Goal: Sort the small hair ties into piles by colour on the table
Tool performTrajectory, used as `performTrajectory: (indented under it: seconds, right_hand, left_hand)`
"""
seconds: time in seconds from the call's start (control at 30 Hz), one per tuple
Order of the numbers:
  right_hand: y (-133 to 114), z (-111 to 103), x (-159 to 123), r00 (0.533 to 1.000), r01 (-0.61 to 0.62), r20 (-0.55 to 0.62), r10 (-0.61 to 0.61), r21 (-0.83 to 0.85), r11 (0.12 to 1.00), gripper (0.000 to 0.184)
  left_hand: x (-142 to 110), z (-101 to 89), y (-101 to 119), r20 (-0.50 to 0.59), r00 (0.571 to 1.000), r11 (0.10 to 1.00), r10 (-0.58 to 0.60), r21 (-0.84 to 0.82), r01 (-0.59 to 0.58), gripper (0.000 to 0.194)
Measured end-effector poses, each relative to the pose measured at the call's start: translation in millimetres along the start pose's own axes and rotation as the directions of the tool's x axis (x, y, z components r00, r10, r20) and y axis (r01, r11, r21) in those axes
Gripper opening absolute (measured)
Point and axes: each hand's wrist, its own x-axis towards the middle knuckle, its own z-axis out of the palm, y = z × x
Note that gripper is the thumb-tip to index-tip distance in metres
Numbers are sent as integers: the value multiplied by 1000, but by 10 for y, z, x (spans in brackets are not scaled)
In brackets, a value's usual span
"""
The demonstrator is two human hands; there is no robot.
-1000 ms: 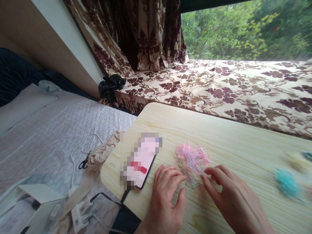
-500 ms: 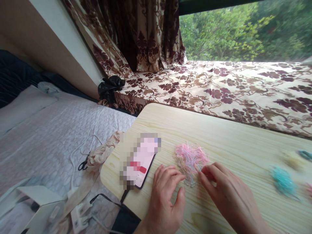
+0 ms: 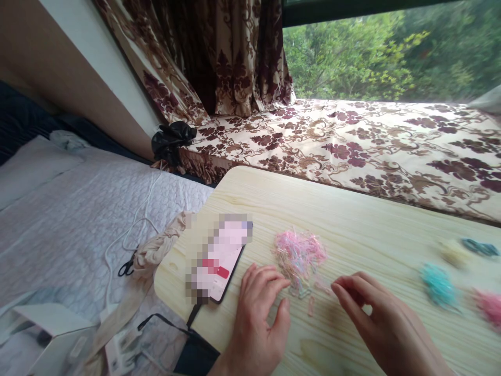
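Observation:
A loose heap of thin pastel strands [image 3: 299,253], mostly pink with blue and beige, lies on the wooden tabletop [image 3: 344,224]; they look like small rubber bands. A single pinkish loop [image 3: 311,306] lies apart, nearer to me. My left hand [image 3: 263,308] rests palm down at the heap's near left side, fingers stretched out and thumb apart. To the right of the heap, my right hand [image 3: 370,305] hovers with thumb and forefinger pinched together. Whatever is between those fingertips is too small to make out.
Left of the heap lies a phone [image 3: 223,266], partly blurred out. At the right are a turquoise heap [image 3: 438,284], a cream heap [image 3: 456,253], a dark teal bundle [image 3: 480,247] and a pink heap [image 3: 489,308]. A bed [image 3: 97,198] with cables adjoins the table.
My right hand has moved away from the heap to the right, fingers still pinched. The separate pinkish loop now shows plainly. My left hand stays beside the heap, and the view has shifted slightly right.

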Motion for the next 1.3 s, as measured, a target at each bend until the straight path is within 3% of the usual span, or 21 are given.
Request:
performTrajectory:
  seconds: [0.2, 0.43, 0.73, 1.1, 1.2, 1.3]
  right_hand:
    - [-65, -19, 19, 1000, -27, -12, 28, 88, 996, 37]
    - [65, -10, -79, 996, -55, 78, 47, 102, 993, 33]
    - [-32, -47, -71, 1000, 20, 9, -20, 83, 996, 37]
    - [-18, -66, -113, 999, -38, 2, 38, 110, 993, 37]
    - [7, -159, -158, 999, -45, 0, 45, 99, 994, 36]
    - [175, -388, -235, 990, -87, -103, 94, 69, 994, 37]
  left_hand:
    - [-7, 8, 7, 6, 1000, 1000, 2, 8, -2, 31]
    - [-3, 0, 11, 7, 1000, 1000, 0, 23, 0, 29]
    - [18, -4, 19, 37, 999, 999, -18, 32, 17, 28]
    - [-2, 18, 13, 14, 1000, 998, 4, 57, -4, 25]
    - [-20, 29, -27, -3, 1000, 997, 24, 78, -23, 28]
    - [-45, 51, -102, -26, 997, 992, 74, 100, -71, 29]
